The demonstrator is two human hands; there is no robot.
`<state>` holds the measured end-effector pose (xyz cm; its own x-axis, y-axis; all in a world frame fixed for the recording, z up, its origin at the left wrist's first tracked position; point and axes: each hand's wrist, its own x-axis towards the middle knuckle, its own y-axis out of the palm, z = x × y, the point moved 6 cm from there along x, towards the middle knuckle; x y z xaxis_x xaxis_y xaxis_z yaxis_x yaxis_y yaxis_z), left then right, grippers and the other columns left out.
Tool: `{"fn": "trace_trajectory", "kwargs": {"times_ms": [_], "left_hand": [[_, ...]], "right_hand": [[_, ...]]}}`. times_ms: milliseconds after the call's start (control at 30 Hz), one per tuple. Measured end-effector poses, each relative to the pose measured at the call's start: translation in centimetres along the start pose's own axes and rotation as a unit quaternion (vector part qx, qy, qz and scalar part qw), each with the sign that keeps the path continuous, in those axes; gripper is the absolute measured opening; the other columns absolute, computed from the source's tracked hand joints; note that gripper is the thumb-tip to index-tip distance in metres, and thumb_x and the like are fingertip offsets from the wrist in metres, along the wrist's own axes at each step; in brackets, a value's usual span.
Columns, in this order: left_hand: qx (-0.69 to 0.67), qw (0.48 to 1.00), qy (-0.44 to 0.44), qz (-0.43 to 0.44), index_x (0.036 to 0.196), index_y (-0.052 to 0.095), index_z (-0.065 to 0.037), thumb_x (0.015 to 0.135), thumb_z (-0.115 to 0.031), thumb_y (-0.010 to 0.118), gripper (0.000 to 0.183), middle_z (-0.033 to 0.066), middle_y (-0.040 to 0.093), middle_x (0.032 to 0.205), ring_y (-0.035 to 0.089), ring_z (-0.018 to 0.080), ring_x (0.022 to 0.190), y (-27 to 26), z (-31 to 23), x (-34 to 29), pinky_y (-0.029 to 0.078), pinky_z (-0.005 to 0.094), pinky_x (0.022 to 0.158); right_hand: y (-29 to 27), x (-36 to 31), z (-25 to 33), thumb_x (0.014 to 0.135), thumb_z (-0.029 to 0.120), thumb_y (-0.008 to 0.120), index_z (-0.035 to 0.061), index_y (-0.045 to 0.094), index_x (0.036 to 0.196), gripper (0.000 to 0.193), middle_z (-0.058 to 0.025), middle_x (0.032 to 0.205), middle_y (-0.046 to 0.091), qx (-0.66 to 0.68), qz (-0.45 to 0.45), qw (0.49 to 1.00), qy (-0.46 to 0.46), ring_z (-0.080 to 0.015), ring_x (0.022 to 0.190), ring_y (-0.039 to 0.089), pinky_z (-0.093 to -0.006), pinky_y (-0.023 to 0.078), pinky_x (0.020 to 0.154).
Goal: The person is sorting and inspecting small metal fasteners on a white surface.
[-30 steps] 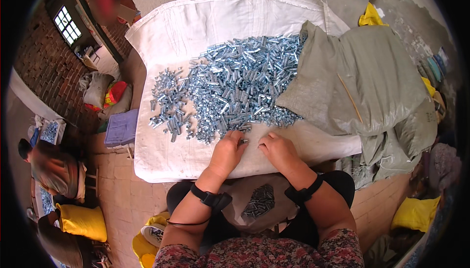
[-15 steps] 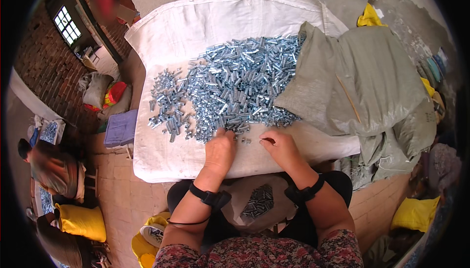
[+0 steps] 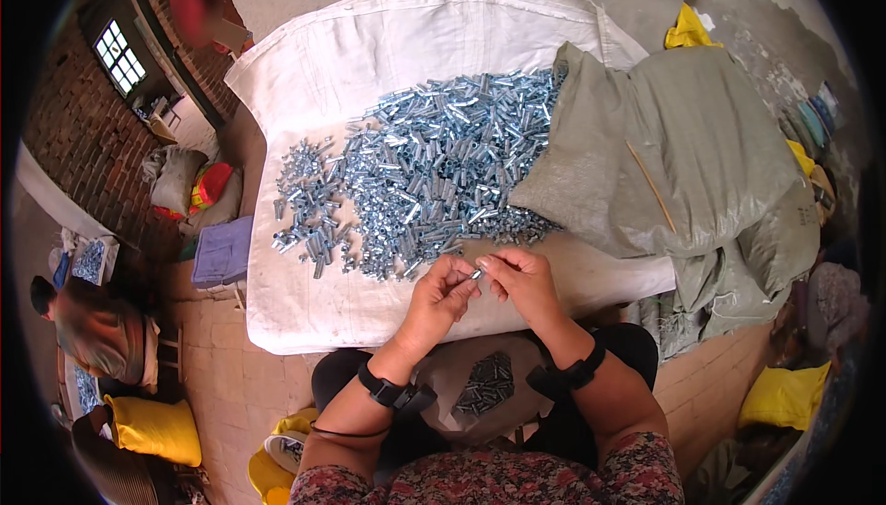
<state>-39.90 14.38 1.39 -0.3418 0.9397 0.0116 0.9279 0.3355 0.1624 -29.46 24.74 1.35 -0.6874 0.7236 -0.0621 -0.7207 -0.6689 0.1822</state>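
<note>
My left hand (image 3: 439,298) pinches a small shiny metal sleeve (image 3: 477,274) between thumb and fingertips. Against its other end press the closed fingertips of my right hand (image 3: 522,285), and whether a second small part is in them is too small to tell. Both hands are just above the white cloth (image 3: 351,320), at the near edge of a large pile of silvery-blue metal sleeves (image 3: 443,154). Left of that pile lies a looser group of small metal pieces (image 3: 309,196). In my lap is a pale bag or cloth (image 3: 434,385) holding dark finished-looking metal pieces (image 3: 486,383).
Grey-green woven sacks (image 3: 683,145) cover the right side, with a thin stick (image 3: 652,186) lying on them. A yellow sack (image 3: 155,424) stands at lower left near two other people (image 3: 101,325). A yellow container (image 3: 277,459) sits beside my left knee.
My hands have come together over the cloth, the left moving right from the pile's edge. The metal sleeve now shows between their fingertips.
</note>
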Motion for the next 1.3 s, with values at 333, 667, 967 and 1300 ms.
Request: {"fn": "trace_trajectory", "kwargs": {"times_ms": [333, 667, 967, 1300], "left_hand": [[-0.016, 0.999, 0.038, -0.029, 0.104, 0.058, -0.005, 0.096, 0.0, 0.056, 0.009, -0.0004, 0.064, 0.081, 0.039, 0.0004, 0.057, -0.3, 0.3, -0.2, 0.03, 0.0172, 0.05], [-0.009, 0.998, 0.001, -0.054, 0.102, 0.059, -0.003, 0.096, -0.001, 0.058, 0.006, 0.0007, 0.066, 0.082, 0.044, 0.0008, 0.062, -0.1, 0.1, -1.0, 0.033, 0.017, 0.054], [0.021, 0.982, 0.067, -0.176, 0.096, 0.059, 0.002, 0.094, 0.004, 0.059, 0.003, 0.0061, 0.067, 0.085, 0.062, 0.0103, 0.075, -0.2, 2.0, -1.4, 0.052, 0.024, 0.071], [0.086, 0.979, 0.079, -0.168, 0.094, 0.06, 0.002, 0.093, 0.003, 0.06, 0.002, 0.0056, 0.068, 0.083, 0.062, 0.0091, 0.076, -0.6, 1.7, -0.6, 0.052, 0.024, 0.069]], "right_hand": [[-0.2, -0.1, 0.7, 0.089, 0.018, 0.072, -0.0015, 0.067, 0.082, 0.021, -0.0018, 0.068, 0.06, -0.12, -0.022, 0.991, -0.062, -0.0072, 0.055, 0.05, -0.025, 0.04, 0.05], [1.7, -2.4, 2.8, 0.09, 0.019, 0.067, 0.003, 0.067, 0.086, 0.016, -0.0144, 0.077, 0.065, -0.317, -0.084, 0.906, -0.268, -0.0326, 0.066, 0.062, -0.04, 0.049, 0.058], [2.1, -2.7, 0.0, 0.092, 0.013, 0.063, 0.0, 0.069, 0.103, 0.018, -0.017, 0.084, 0.068, -0.297, -0.105, 0.917, -0.246, -0.0295, 0.072, 0.067, -0.0357, 0.053, 0.064], [1.0, -1.7, -3.1, 0.096, 0.006, 0.059, -0.0034, 0.067, 0.113, 0.022, -0.0095, 0.086, 0.07, -0.203, -0.073, 0.96, -0.181, -0.0132, 0.071, 0.065, -0.0273, 0.053, 0.064]]}}
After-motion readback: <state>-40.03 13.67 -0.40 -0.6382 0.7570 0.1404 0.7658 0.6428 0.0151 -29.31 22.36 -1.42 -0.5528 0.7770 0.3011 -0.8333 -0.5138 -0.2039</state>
